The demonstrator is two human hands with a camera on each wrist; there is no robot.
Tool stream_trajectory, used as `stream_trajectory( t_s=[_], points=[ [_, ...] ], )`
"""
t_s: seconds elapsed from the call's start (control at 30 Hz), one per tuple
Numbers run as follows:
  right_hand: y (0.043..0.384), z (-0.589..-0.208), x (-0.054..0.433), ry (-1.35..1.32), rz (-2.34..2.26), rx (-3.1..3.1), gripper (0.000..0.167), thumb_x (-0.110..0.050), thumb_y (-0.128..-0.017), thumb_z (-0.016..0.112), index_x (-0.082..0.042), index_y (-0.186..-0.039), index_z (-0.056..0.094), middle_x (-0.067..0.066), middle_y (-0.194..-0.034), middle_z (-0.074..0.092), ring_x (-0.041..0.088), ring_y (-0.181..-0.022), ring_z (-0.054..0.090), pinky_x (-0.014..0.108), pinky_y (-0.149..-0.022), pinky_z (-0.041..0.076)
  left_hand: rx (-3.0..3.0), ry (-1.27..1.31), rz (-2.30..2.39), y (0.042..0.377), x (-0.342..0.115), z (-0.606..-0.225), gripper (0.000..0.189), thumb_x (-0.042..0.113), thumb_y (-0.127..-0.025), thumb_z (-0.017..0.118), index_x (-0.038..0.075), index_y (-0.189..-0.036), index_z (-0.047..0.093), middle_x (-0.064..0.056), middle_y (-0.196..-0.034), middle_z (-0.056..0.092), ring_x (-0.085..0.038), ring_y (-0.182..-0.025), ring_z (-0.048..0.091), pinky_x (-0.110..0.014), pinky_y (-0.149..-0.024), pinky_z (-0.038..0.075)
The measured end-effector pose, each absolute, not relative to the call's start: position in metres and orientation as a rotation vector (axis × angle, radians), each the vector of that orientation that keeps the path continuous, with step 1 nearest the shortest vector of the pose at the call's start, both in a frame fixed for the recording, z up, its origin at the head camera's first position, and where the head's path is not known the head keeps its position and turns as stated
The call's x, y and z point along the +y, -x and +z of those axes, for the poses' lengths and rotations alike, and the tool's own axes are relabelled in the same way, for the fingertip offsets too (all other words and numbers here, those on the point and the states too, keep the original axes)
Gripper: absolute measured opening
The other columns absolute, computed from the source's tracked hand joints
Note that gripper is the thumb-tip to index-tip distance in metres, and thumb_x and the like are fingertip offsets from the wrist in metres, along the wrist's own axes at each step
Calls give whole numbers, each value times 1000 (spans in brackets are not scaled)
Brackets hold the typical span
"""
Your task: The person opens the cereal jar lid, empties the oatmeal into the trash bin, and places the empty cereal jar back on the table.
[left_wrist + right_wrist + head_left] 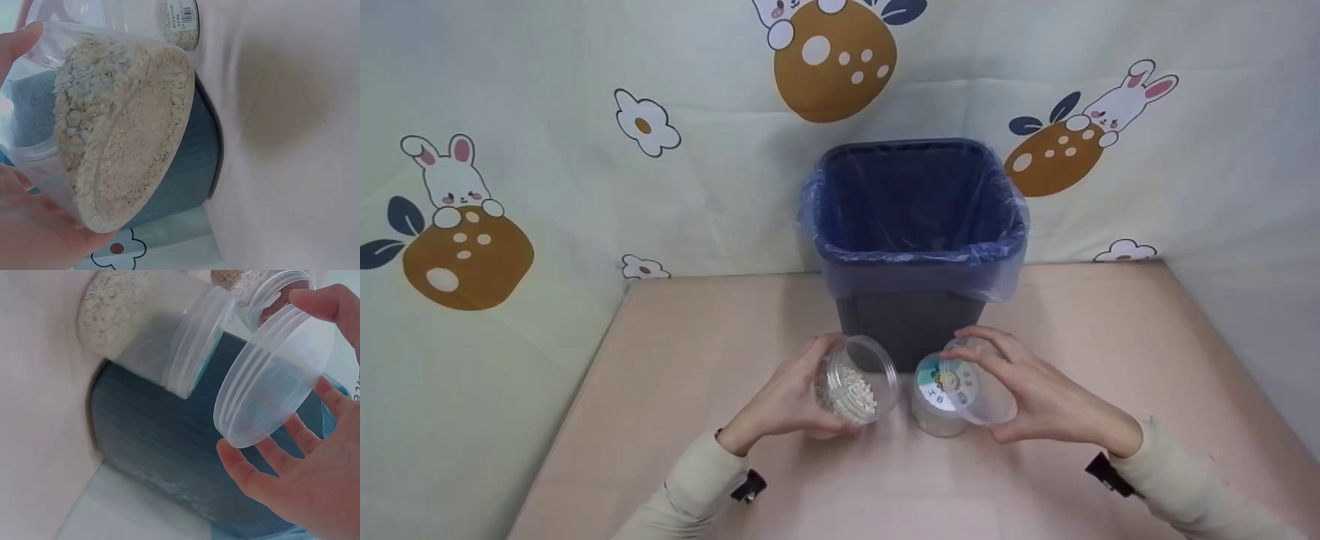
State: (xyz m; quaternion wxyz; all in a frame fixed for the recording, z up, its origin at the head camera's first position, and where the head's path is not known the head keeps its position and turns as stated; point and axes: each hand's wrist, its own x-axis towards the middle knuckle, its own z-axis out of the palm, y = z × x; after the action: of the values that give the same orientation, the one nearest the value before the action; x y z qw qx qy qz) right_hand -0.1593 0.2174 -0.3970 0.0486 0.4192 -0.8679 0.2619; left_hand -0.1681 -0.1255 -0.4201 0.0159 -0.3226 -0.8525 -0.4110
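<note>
At the lower centre of the head view, the open jar (115, 132) is held tilted in the curled left hand (787, 401); the lid (278, 377) is pinched by its edge in the right hand (1050, 401). Flakes (855, 396) could be spilled onto the table (697, 337) by further tipping; the lidded jar (941, 418), partly behind the lid, could be knocked by an inward swing.

left grip (789, 394) curved, right grip (1039, 396) curved, forearms (690, 480) angled inward
</note>
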Motion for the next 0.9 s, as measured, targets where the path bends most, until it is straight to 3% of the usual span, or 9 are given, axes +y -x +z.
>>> stream_trajectory(
  t_s=[0.3, 0.6, 0.9],
  points=[
    [167, -412, 242, -1216, 830, -2721, 101, -2, -52, 83, -24, -142, 43, 12, -144, 34, 32, -131, 32, 54, -90, 43, -2627, 950, -1408, 167, -134, -421, 103, 26, -56, 91, -2, -139, 36, -20, -133, 48, -37, -119, 49, -49, -99, 40],
    [189, -434, 269, -1106, 894, -2798, 96, 1, -53, 83, -12, -140, 44, 22, -140, 35, 42, -126, 33, 60, -89, 41, -2575, 907, -1469, 167, -141, -425, 103, 28, -56, 92, -3, -137, 37, -14, -133, 50, -34, -121, 48, -48, -101, 37],
    [211, -450, 283, -974, 971, -2958, 88, 2, -60, 80, -4, -140, 43, 29, -138, 32, 49, -124, 31, 66, -92, 36, -2603, 891, -1426, 167, -146, -430, 104, 32, -56, 92, -5, -137, 37, -15, -132, 50, -31, -121, 49, -48, -101, 38]
  ],
)
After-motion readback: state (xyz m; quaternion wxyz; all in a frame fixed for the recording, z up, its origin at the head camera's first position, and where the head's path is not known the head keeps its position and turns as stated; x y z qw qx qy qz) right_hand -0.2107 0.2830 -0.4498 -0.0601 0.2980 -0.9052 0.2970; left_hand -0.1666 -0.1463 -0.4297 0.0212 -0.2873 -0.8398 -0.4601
